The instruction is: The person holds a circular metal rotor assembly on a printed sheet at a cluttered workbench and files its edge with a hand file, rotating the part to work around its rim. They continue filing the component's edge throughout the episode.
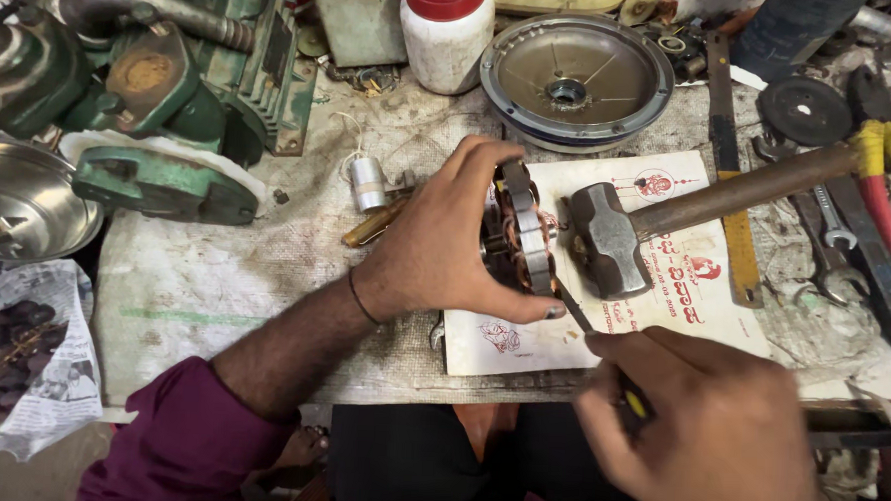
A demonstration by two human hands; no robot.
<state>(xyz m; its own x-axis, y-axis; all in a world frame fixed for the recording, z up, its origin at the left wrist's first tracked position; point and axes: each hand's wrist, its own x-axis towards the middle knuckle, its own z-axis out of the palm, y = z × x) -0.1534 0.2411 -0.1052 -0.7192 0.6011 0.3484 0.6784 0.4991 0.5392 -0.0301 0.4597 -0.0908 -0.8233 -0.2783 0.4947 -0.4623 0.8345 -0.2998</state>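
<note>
My left hand (446, 243) grips a round motor stator (519, 239) with copper windings, holding it on edge on a white printed card (654, 290). My right hand (713, 433), near the bench's front edge, is closed on a thin tool (575, 314) with a yellow-tipped handle; its blade points up to the stator's lower edge. A hammer (606, 238) with a wooden handle lies on the card just right of the stator.
A green motor housing (173, 78) stands at the back left beside a steel bowl (22, 202). A round metal end cover (573, 76), a white jar with a red lid (445, 30), pliers (885, 170) and spanners lie behind and right. Grapes on newspaper (11, 347) sit at left.
</note>
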